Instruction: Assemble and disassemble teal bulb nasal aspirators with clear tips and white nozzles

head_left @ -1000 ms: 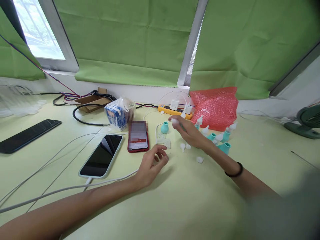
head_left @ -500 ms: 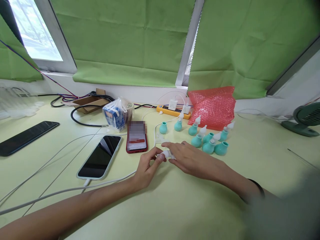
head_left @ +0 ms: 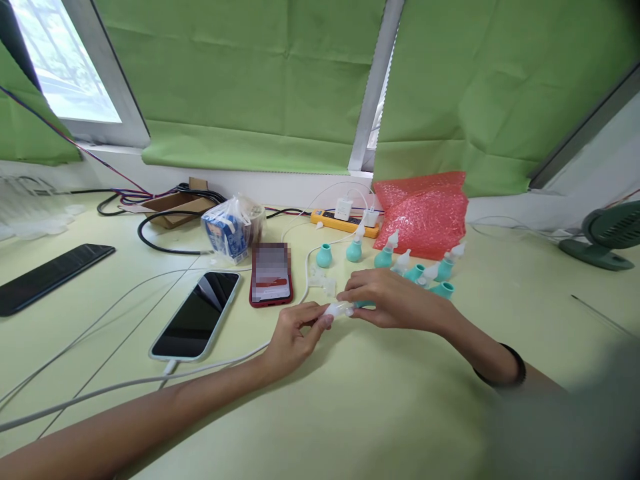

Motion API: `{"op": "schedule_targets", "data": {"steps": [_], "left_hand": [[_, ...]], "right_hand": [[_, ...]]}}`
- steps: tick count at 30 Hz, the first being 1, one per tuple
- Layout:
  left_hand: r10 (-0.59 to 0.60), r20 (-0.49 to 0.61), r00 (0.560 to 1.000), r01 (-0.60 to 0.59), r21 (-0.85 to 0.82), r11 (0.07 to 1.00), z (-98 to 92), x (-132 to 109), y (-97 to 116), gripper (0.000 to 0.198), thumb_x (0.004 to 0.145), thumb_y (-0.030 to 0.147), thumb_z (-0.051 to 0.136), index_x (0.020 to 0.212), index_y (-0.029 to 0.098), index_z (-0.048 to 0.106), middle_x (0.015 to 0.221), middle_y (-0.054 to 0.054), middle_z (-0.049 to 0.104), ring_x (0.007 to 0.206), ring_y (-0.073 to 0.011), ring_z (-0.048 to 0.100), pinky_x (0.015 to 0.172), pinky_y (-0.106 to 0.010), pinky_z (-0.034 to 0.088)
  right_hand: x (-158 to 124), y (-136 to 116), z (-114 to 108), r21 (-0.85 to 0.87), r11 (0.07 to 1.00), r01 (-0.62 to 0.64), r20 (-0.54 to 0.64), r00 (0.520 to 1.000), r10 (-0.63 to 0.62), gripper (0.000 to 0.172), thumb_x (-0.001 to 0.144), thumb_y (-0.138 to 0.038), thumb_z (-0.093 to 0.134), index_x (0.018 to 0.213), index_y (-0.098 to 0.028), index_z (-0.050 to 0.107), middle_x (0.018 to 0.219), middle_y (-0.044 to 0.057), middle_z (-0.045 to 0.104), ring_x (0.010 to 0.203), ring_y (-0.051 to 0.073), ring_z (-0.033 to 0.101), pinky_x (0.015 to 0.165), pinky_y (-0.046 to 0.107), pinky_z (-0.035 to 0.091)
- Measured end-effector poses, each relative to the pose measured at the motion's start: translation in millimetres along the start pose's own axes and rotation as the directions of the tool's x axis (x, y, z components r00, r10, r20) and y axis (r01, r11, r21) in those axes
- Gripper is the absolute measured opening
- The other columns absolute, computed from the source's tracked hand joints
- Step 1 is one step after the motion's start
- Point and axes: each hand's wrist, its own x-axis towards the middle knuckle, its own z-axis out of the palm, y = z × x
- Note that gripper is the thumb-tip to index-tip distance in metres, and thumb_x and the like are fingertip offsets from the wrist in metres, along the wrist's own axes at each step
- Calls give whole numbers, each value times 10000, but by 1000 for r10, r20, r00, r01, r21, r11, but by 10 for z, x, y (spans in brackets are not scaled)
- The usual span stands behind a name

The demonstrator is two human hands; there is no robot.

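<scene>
Both hands meet over the yellow-green table (head_left: 380, 413). My left hand (head_left: 293, 333) pinches a small clear-white nozzle piece (head_left: 334, 309) at its left end. My right hand (head_left: 395, 300) is closed around the other end, with a teal bulb (head_left: 365, 305) peeking out under its fingers. Several teal squeeze bulbs (head_left: 384, 259) with white tips stand just behind my right hand. A few loose clear plastic parts (head_left: 323, 283) lie beside the red phone.
A red phone (head_left: 271, 275) and a black phone with a pale case (head_left: 196, 315) lie to the left, with white cables (head_left: 100, 387) running across. A red bubble-wrap bag (head_left: 425, 213), yellow power strip (head_left: 345, 223), wrapped blue carton (head_left: 229, 230), dark tablet (head_left: 50, 277) and green fan (head_left: 607, 237) sit around.
My right hand came back from the far bulbs to the table front and closed on a teal bulb. My left hand picked up the white nozzle and brought it against the bulb.
</scene>
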Motion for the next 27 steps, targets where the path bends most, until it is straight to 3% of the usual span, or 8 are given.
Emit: {"op": "schedule_targets", "data": {"steps": [5,10,16,19,23,27], "left_hand": [[93,27,995,-96,115,989,27,-25,-19,216,817,225,409,826,119,597,579,-4,439,546,-103,404,507,-217,299],[127,113,985,-149,214,965,45,-53,-21,256,833,212,357,792,110,588,582,-8,393,541,-110,371,496,-229,283],[111,113,987,-130,178,975,36,-48,-10,264,833,225,360,825,102,593,603,-12,396,556,-110,378,500,-228,288],[51,17,999,-52,58,997,7,-28,-22,263,833,257,370,924,125,578,633,-9,421,574,-106,390,526,-223,305],[-33,-134,990,13,-155,988,-11,-12,-40,358,854,276,292,1176,153,387,708,-14,451,623,-113,404,558,-227,326],[-46,-74,996,35,-143,989,2,-23,-19,277,833,240,340,1089,171,422,734,-12,459,671,-117,428,598,-227,347]], "right_hand": [[0,19,-8,65,998,-1,66,998,-3,179,735,-179,515,888,-170,610,759,47,589,707,145,523,601,240,352],[0,6,7,45,999,-11,100,995,7,165,723,-198,532,865,-179,615,717,36,580,674,143,518,591,243,343],[-14,-14,13,43,999,-19,100,995,15,137,721,-181,519,810,-176,623,701,34,576,669,144,514,588,245,337],[-18,-6,0,121,991,-55,47,998,50,267,751,-217,497,1010,-200,557,766,34,584,736,152,520,638,247,360],[11,76,-13,165,972,-166,-98,978,184,477,815,-266,398,1270,-234,258,825,43,572,797,178,517,683,290,390],[70,281,51,300,925,-235,-294,899,324,432,823,-268,373,1243,-250,276,896,38,563,829,175,527,716,311,417]]}}
